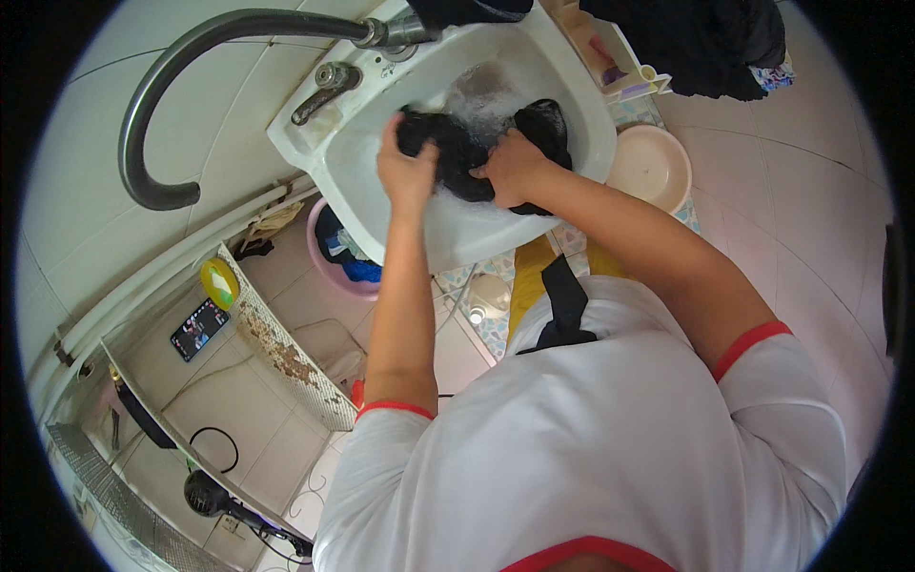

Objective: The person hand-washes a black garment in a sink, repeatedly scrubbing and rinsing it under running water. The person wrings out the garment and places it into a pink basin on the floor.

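A wet black cloth garment (457,159) lies bunched in the white ceramic washbasin (350,204), with foamy water around it. At its left end, my left hand (409,168) grips the dark fabric between thumb and fingers. My right hand (516,168) is closed on the fabric nearer the basin's right side, its fingers pointing left. Part of the dark cloth spreads above and below my right wrist. The fingertips of both hands are partly hidden by the cloth.
A curved metal faucet (157,171) arches left of the basin, by a tap handle (325,93). Below stand a pink tub (322,268) of clothes and a plastic jug (490,293). A pale basin (650,168) is at right, dark clothes (700,43) above. A shelf at left holds a phone (200,329).
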Motion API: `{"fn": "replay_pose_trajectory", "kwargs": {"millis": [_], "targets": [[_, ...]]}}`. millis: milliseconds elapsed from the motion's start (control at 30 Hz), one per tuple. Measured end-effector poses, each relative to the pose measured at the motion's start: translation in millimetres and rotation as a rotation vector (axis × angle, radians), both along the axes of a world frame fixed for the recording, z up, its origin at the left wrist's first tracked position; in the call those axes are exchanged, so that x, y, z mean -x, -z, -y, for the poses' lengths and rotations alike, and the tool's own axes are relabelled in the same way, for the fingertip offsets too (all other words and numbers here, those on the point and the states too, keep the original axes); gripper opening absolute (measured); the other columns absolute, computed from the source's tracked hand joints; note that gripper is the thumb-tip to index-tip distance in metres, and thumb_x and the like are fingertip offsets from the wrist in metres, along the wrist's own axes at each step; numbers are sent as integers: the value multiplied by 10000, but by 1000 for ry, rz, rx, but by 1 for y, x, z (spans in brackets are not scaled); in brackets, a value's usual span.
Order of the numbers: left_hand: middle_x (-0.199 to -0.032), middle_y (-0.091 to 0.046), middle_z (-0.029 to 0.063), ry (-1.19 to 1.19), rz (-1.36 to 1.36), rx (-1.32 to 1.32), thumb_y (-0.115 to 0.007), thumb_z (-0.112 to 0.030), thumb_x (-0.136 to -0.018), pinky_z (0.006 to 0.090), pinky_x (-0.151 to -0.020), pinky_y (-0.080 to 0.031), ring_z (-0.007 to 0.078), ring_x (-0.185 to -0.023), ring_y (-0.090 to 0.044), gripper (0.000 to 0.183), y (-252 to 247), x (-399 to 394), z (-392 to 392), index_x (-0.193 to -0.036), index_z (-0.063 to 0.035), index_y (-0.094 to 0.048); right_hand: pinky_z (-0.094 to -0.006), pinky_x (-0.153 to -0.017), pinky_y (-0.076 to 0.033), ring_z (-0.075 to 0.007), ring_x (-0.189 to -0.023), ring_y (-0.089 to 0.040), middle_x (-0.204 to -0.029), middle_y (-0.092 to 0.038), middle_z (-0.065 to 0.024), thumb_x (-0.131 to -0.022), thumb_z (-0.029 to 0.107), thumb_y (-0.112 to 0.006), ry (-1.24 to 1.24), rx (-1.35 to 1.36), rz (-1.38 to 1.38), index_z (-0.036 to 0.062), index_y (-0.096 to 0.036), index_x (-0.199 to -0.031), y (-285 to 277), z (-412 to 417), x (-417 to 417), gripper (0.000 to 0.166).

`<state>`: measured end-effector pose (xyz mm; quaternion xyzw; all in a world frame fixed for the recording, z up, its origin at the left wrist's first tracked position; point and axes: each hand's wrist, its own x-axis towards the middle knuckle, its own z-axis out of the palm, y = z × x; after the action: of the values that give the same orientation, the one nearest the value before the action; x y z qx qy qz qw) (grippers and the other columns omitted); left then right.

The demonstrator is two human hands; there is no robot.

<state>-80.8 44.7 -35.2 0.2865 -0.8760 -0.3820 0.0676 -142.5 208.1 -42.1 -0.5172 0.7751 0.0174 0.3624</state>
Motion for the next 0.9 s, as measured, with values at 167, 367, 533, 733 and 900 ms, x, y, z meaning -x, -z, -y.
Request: {"fn": "replay_pose_trajectory", "kwargs": {"millis": [167,367,533,733,900], "targets": [[-1362,-389,169,-29,361,106,-699,-481,-639,569,-1051,-119,403,-1323,-169,560,35,-26,-43,-1131,-233,-604,-405,-1001,-275,-261,-1183,-439,-1223,-546,-110,-686,326,-597,-30,2,86,248,-583,-1203,12,5,-1,523],[-1100,-588,194,-46,616,559,-686,-484,-656,522,-974,-309,363,-1137,-469,637,78,35,-4,-1173,-133,-564,-383,-997,-281,-227,-1151,-463,-1201,-564,-63,-709,209,-568,45,103,216,249,-575,-1212,9,-4,2,504],[-1046,-616,163,-231,331,-166,-654,-290,-726,392,-820,-460,312,-914,-602,494,50,33,43,-1095,26,-560,-387,-998,-277,-232,-1139,-460,-1242,-538,-56,-702,216,-595,7,33,192,255,-600,-1180,2,-5,3,480],[-1383,-327,183,31,351,-156,-688,-416,-672,461,-1031,-219,371,-1264,-260,535,13,-30,-16,-1134,-162,-603,-376,-955,-303,-229,-1132,-463,-1219,-548,-64,-683,192,-583,-80,-86,13,228,-611,-1160,-1,9,0,480],[-1329,-416,180,-76,372,451,-679,-487,-671,636,-954,-233,419,-1283,-258,499,56,-2,-39,-1048,-163,-633,-401,-1024,-252,-221,-1158,-453,-1185,-572,-63,-697,165,-577,-8,92,187,222,-584,-1206,12,1,1,511]]}}
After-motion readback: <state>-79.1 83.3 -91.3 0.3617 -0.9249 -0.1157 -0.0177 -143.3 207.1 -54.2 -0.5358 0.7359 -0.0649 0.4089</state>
